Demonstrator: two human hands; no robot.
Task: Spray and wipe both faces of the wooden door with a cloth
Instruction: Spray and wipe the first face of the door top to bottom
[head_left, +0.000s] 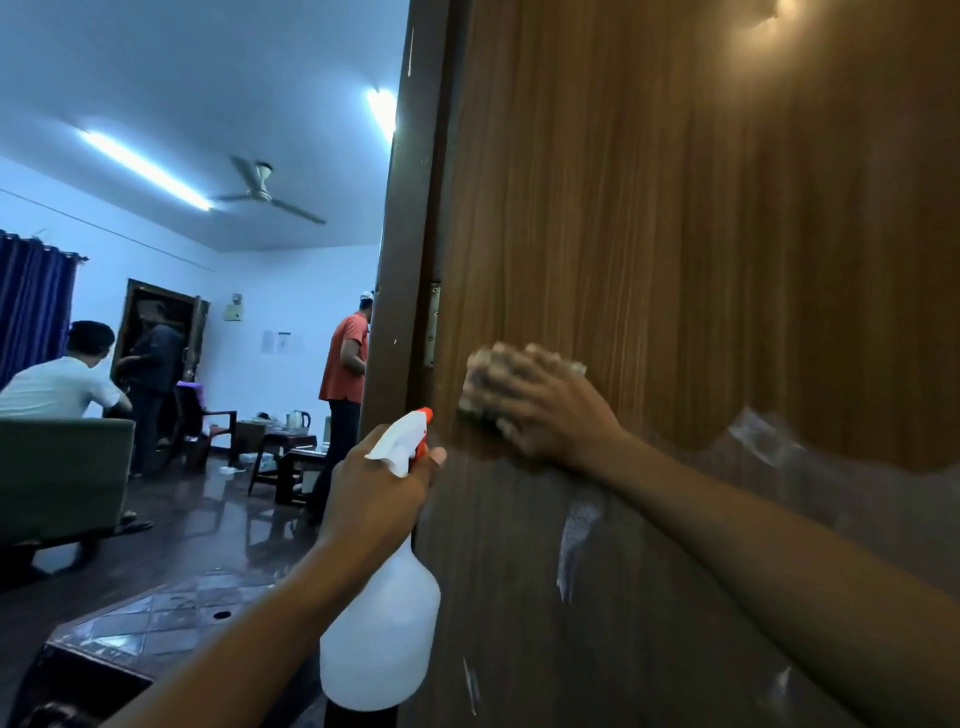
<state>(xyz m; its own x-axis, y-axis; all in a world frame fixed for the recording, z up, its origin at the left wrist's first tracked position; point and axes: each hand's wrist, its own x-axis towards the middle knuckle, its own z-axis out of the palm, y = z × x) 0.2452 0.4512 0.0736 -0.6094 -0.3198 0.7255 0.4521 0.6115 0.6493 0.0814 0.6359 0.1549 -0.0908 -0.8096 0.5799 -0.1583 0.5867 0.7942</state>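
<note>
Cloth, pale and blurred, pressed against the wooden door beneath the right grip, fingers spread wide and fairly flat over it. Cloth edges peeking out past the fingertips, toward the metal hinge just left of and above that grip. Under the right grip and forearm, a darker, glossy stretch of door face with pale streaks; above the grip, warm brown grain with a lamp glare near the top.

Left grip wrapped tight round the neck of a white spray bottle, one fingertip poking out past the trigger. Orange nozzle just above this grip, aimed at the door; bottle body hanging below the grip, close beside the door's edge. Left grip lower than the right one and apart from it, next to the dark door frame.

Beyond and left of the left grip, a lit room: ceiling fan, tube light, blue curtain, green sofa, kettle on a low counter, a person in an orange shirt standing, a person in a white shirt seated.
</note>
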